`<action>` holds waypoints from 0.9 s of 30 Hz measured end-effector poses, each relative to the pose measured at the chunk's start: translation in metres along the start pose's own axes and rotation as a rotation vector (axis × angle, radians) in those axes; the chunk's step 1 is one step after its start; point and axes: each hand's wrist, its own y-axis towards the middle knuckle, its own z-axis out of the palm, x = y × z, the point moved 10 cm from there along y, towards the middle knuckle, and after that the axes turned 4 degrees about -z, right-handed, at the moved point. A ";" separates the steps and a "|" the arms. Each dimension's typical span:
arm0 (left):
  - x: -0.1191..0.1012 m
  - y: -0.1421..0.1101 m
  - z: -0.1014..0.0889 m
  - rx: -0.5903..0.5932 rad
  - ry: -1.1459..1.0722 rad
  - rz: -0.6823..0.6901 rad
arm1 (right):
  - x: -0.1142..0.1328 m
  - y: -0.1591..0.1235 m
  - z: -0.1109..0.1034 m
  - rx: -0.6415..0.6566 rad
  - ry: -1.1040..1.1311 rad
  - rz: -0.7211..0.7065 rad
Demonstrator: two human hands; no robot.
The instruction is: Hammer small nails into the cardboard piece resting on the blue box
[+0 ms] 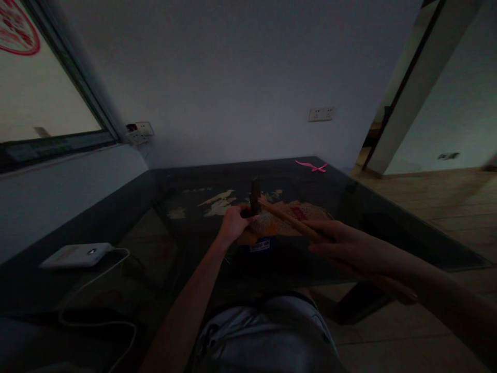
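In my right hand (336,235) is a hammer (285,215) with a long wooden handle. Its dark head (254,194) stands beside the fingers of my left hand (235,223). The left fingers are curled in just above the table; what they hold, if anything, is too dark to make out. Under and beside both hands lies a flat brown piece (310,213) with a red mark, perhaps cardboard or packaging. At its near edge shows something dark blue with a pale label (260,245).
The dark glass-topped table (182,181) meets a pale wall with sockets (321,114). A pink ribbon (312,166) lies at the far right. On the left sits a white power bank (77,255) with a white cable (93,280) trailing toward me.
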 end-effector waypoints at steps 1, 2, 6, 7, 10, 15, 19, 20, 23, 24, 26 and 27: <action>0.000 0.000 0.000 0.003 -0.003 0.007 | -0.003 0.000 0.001 0.005 -0.012 0.010; 0.000 0.001 0.001 0.006 -0.010 0.012 | -0.005 0.001 0.000 0.006 -0.022 0.017; 0.001 0.001 0.002 0.005 -0.038 0.018 | 0.000 -0.002 -0.004 -0.014 -0.023 -0.017; 0.001 0.001 0.001 0.000 -0.037 0.020 | 0.002 -0.002 -0.004 -0.018 -0.019 -0.031; 0.000 0.001 0.001 -0.003 -0.016 0.021 | 0.001 -0.001 -0.001 -0.010 -0.020 -0.025; -0.004 0.000 -0.001 0.005 0.023 0.023 | -0.005 -0.002 0.002 0.014 -0.058 0.042; -0.004 -0.001 0.000 0.005 -0.010 0.017 | 0.008 -0.004 -0.005 -0.020 -0.031 0.001; -0.003 -0.001 -0.001 0.000 -0.016 0.012 | 0.008 -0.004 -0.004 -0.018 -0.017 0.003; -0.003 -0.001 0.001 0.012 -0.022 0.011 | -0.001 -0.002 0.003 0.027 0.005 0.052; -0.003 -0.002 0.001 0.018 -0.016 0.010 | -0.004 -0.002 0.006 0.043 0.004 0.064; -0.002 -0.002 0.001 0.022 0.007 0.001 | -0.007 -0.001 0.006 0.040 -0.002 0.076; -0.002 -0.002 0.001 0.018 0.014 -0.004 | -0.006 -0.002 0.005 0.026 -0.002 0.073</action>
